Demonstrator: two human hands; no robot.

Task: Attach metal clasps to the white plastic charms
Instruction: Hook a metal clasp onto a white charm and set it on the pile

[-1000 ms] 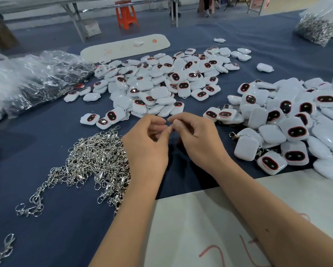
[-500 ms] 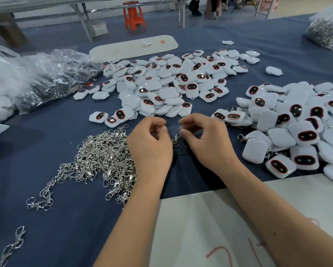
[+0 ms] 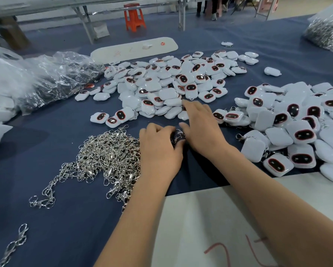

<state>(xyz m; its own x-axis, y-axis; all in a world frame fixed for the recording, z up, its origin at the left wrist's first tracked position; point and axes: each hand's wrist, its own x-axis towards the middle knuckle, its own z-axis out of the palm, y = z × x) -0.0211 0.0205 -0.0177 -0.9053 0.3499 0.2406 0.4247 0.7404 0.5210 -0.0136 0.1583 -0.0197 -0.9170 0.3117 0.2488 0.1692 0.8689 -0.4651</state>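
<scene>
Charms (image 3: 171, 81) mid-frame are glossy white with dark red-rimmed ovals; right hand (image 3: 202, 126) fingers spread flat, left hand (image 3: 158, 153) curled, pinching a metal clasp (image 3: 178, 134).

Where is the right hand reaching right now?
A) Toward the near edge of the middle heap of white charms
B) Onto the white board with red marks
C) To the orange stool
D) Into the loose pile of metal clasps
A: the right hand stretches its fingers forward to the near edge of the middle heap of white charms, while the left hand stays beside the metal clasps.
</scene>
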